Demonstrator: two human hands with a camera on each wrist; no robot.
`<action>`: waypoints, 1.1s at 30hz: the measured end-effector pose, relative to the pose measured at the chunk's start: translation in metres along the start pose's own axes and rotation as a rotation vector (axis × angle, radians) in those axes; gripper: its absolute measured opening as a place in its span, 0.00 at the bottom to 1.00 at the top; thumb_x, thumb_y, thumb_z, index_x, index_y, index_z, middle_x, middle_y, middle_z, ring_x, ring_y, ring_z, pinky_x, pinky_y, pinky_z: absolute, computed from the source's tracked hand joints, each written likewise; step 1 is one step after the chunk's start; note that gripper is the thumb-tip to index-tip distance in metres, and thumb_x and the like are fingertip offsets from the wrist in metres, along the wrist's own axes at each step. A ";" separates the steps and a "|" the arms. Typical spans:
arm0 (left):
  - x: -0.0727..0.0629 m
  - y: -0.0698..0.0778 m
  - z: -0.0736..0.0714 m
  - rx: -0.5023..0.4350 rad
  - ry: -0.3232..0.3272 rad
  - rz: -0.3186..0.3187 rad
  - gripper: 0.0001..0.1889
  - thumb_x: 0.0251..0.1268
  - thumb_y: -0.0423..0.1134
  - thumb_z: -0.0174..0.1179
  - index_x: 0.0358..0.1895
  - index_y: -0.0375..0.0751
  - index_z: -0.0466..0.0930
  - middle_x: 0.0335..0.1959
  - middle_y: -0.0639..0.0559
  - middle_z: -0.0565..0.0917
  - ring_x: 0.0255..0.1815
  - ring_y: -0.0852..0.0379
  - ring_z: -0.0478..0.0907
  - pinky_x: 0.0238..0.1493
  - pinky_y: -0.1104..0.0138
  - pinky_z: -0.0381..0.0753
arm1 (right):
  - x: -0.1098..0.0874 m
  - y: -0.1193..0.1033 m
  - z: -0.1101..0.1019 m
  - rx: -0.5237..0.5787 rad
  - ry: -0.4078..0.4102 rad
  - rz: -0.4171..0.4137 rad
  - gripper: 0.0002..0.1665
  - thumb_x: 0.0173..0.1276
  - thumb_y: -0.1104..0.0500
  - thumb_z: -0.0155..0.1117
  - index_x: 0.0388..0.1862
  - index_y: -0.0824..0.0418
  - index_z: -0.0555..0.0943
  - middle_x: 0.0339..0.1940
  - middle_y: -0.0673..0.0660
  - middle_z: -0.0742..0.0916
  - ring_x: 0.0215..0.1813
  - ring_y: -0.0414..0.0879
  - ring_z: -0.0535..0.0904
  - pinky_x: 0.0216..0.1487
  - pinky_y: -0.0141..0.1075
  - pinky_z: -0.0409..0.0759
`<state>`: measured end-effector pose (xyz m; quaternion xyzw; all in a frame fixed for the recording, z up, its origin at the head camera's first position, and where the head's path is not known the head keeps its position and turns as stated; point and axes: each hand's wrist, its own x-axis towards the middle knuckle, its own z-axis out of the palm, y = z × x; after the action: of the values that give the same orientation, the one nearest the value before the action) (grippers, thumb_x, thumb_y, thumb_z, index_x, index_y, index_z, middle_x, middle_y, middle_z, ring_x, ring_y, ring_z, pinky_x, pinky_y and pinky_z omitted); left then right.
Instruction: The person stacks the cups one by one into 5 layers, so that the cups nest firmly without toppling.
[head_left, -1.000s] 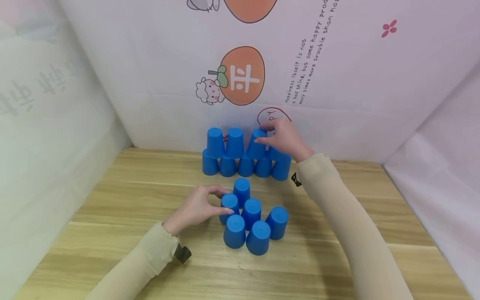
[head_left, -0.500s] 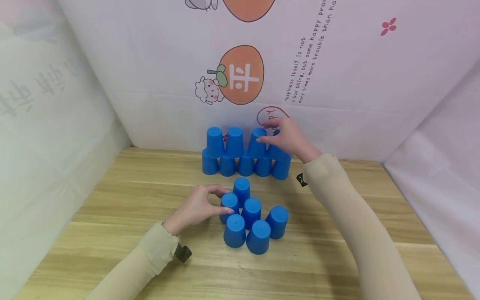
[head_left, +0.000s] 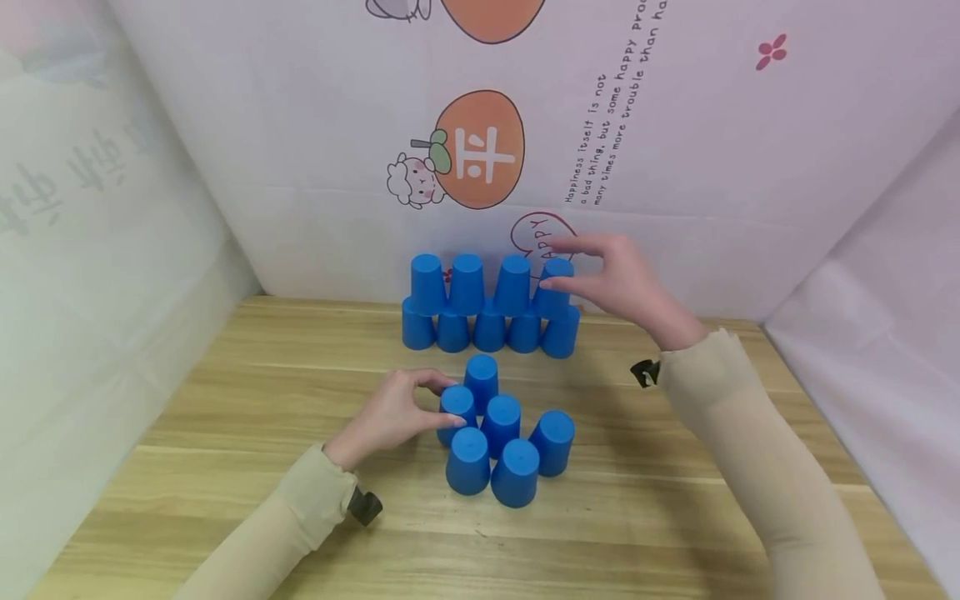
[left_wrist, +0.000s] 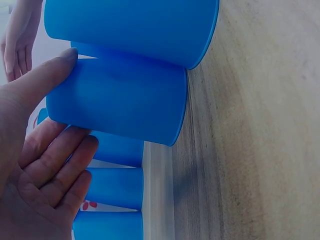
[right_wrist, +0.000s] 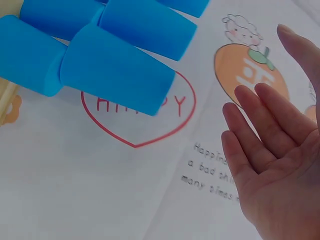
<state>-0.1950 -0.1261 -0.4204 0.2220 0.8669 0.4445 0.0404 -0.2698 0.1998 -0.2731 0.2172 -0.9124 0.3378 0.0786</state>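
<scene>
The left hand [head_left: 397, 414] pinches one upturned blue cup [head_left: 457, 405] in the near cluster [head_left: 502, 429] on a wooden table [head_left: 300, 350], while the right hand [head_left: 621, 277], fingers spread and holding nothing, hangs beside a two-tier wall of cups [head_left: 489, 328]. The cups look light, smooth and fairly stiff, probably best gripped around the sides; their insides are hidden.

The head view is bright, with soft shadows on the table [head_left: 585, 542].
</scene>
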 end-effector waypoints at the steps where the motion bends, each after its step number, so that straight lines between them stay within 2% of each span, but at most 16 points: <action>1: 0.000 0.000 0.000 -0.001 0.000 0.002 0.26 0.52 0.54 0.79 0.54 0.50 0.86 0.43 0.64 0.85 0.51 0.58 0.80 0.61 0.43 0.74 | -0.004 0.001 -0.002 0.001 0.000 0.002 0.36 0.63 0.44 0.77 0.67 0.55 0.81 0.66 0.56 0.81 0.71 0.55 0.70 0.68 0.63 0.66; 9: 0.000 0.000 0.000 -0.026 -0.010 0.004 0.26 0.53 0.52 0.79 0.54 0.48 0.86 0.45 0.62 0.87 0.51 0.57 0.82 0.59 0.48 0.79 | -0.036 0.012 -0.005 0.019 -0.015 -0.043 0.34 0.62 0.43 0.78 0.64 0.56 0.83 0.63 0.54 0.84 0.69 0.55 0.74 0.67 0.62 0.68; 14: 0.000 0.000 0.000 -0.060 -0.019 -0.017 0.26 0.53 0.52 0.79 0.55 0.48 0.86 0.47 0.60 0.87 0.52 0.56 0.84 0.57 0.51 0.81 | -0.057 0.019 0.000 0.029 -0.057 -0.028 0.33 0.63 0.45 0.77 0.64 0.55 0.83 0.63 0.55 0.84 0.69 0.56 0.74 0.66 0.64 0.69; 21: 0.001 0.000 0.001 -0.137 -0.032 -0.040 0.27 0.54 0.50 0.79 0.55 0.44 0.84 0.48 0.56 0.87 0.48 0.56 0.86 0.51 0.59 0.84 | -0.083 0.035 0.024 0.106 -0.179 0.042 0.36 0.66 0.41 0.73 0.69 0.52 0.79 0.68 0.54 0.81 0.71 0.59 0.71 0.65 0.65 0.69; 29: 0.002 -0.002 0.001 -0.149 -0.034 -0.036 0.27 0.54 0.49 0.79 0.55 0.43 0.84 0.47 0.55 0.87 0.46 0.57 0.86 0.49 0.62 0.85 | -0.110 0.054 0.054 0.210 -0.277 -0.025 0.37 0.61 0.46 0.79 0.68 0.51 0.80 0.63 0.50 0.84 0.68 0.57 0.76 0.63 0.64 0.73; 33: 0.002 -0.001 0.001 -0.150 -0.035 -0.039 0.26 0.54 0.49 0.79 0.55 0.43 0.84 0.47 0.55 0.87 0.46 0.57 0.86 0.50 0.62 0.85 | -0.120 0.056 0.066 0.246 -0.359 0.002 0.39 0.59 0.45 0.80 0.68 0.54 0.80 0.62 0.50 0.84 0.67 0.57 0.77 0.62 0.64 0.73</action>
<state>-0.1974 -0.1252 -0.4214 0.2091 0.8346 0.5031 0.0808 -0.1878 0.2356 -0.3905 0.2811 -0.8638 0.4028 -0.1125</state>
